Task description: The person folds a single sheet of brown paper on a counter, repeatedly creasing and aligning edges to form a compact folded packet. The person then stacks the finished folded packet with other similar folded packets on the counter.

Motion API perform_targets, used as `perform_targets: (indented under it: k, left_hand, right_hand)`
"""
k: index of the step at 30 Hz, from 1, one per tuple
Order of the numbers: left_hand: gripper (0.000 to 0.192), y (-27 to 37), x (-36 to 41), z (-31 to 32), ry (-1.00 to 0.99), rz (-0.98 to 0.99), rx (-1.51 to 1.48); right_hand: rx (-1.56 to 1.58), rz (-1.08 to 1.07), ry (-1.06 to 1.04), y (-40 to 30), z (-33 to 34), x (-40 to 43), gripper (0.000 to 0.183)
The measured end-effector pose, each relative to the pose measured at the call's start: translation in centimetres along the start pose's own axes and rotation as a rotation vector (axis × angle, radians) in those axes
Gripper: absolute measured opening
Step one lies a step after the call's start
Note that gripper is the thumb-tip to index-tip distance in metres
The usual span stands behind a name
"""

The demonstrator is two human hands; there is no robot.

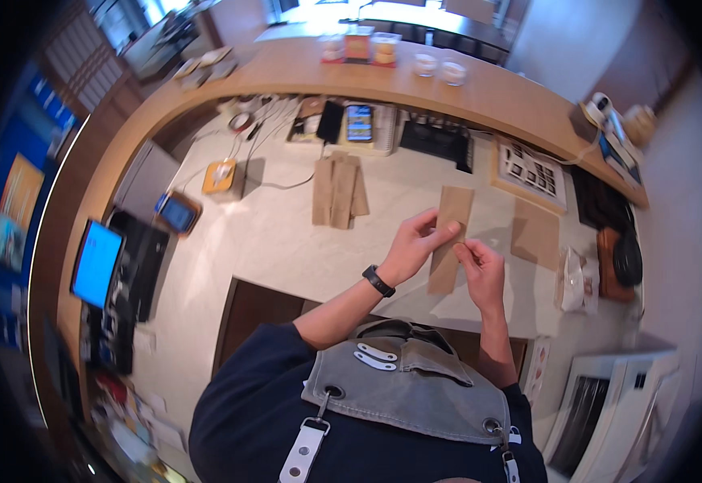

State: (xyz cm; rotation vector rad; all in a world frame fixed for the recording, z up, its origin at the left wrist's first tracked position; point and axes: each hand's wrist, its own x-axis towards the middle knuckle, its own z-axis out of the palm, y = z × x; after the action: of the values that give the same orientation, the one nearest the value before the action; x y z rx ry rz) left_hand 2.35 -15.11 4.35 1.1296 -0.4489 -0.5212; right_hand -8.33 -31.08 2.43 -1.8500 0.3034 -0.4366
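Note:
A long, narrow brown paper piece (451, 205), perhaps a folded bag or sleeve, is held over the pale counter. My left hand (420, 238) grips it near the middle of its length, thumb on top. With thumb and fingertips my right hand (478, 262) pinches its right edge, just below the left thumb. Several similar brown paper strips (340, 190) lie in a loose, overlapping pile to the left, farther back. To the right, a wider flat brown paper piece (535, 232) rests on the counter.
A tissue box (223, 180), a card terminal (178, 213) and a monitor (97, 262) stand at left. Behind the paper are a lit phone (359, 123), a black tray (437, 143) and a raised wooden ledge (490, 90). A clear packet (574, 281) and brown pouch (610, 265) lie right.

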Motion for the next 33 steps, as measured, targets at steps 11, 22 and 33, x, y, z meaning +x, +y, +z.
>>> perform_targets:
  k: [11, 22, 33]
  left_hand:
    - [0.022, 1.4, -1.2, -1.5, 0.204, 0.072, 0.066]
    - [0.032, 2.4, -8.8, -3.5, 0.52, 0.097, 0.39]
    - [0.058, 5.7, -16.2, -5.1, 0.626, 0.365, 0.083]
  right_hand:
    - [0.153, -0.057, -0.25, -0.2, 2.8, 2.0, 0.023]
    - [0.306, -0.135, -0.585, -0.2, 7.3, 0.8, 0.026]
    - [0.126, -0.398, -0.743, -3.4, 12.5, -0.7, 0.026]
